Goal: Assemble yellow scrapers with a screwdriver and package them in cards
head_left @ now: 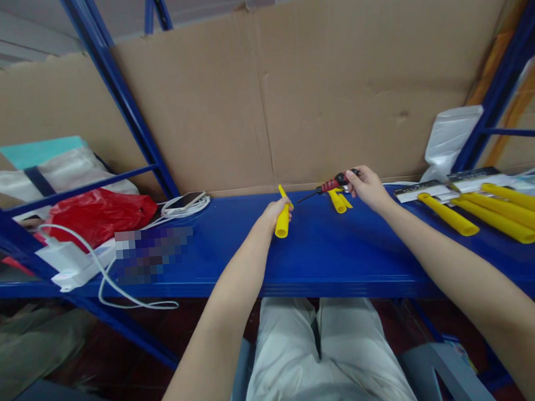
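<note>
In the head view, my left hand [276, 212] is wrapped round a yellow plastic handle-like tube [282, 227], its round open end tipped toward me. A screwdriver [329, 186] with a red and black grip is pinched in my right hand [363, 183]. Its thin dark shaft points left at the held tube, and the tip looks a little apart from it. Behind the screwdriver, a second yellow plastic piece [339, 202] lies on the blue shelf top [318, 258]. My fingers hide part of the held tube.
At the right, several yellow handles [504, 216] lie beside a long black-and-white box [451, 186]. A phone [183, 201], white cable [141, 306], power strip [85, 273] and red bag [102, 215] are at the left. A cardboard panel [333, 90] stands behind; blue posts [123, 107] frame the space.
</note>
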Demonstrator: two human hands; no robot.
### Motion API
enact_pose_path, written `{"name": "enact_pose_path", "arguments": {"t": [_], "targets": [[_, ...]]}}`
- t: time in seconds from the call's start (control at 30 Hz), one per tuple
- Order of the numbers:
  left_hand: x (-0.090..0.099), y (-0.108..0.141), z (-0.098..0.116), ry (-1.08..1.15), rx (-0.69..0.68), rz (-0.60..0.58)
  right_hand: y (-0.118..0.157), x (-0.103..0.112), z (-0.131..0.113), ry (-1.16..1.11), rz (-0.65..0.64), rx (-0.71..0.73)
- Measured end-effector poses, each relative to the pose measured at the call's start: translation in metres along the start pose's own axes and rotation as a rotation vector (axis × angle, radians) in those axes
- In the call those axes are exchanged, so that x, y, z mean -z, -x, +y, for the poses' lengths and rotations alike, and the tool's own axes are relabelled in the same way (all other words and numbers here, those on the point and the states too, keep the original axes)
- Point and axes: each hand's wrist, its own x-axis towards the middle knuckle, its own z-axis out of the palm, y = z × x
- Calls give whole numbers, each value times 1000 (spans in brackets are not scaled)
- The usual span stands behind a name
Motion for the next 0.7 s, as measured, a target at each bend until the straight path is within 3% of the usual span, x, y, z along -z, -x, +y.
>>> {"name": "enact_pose_path", "arguments": {"t": [0.5,0.7], "targets": [[4,6,9,-29,124,-227,-6,3,7,41,-36,123],[5,5,10,-21,88,-287,-16,9,15,16,17,111]]}}
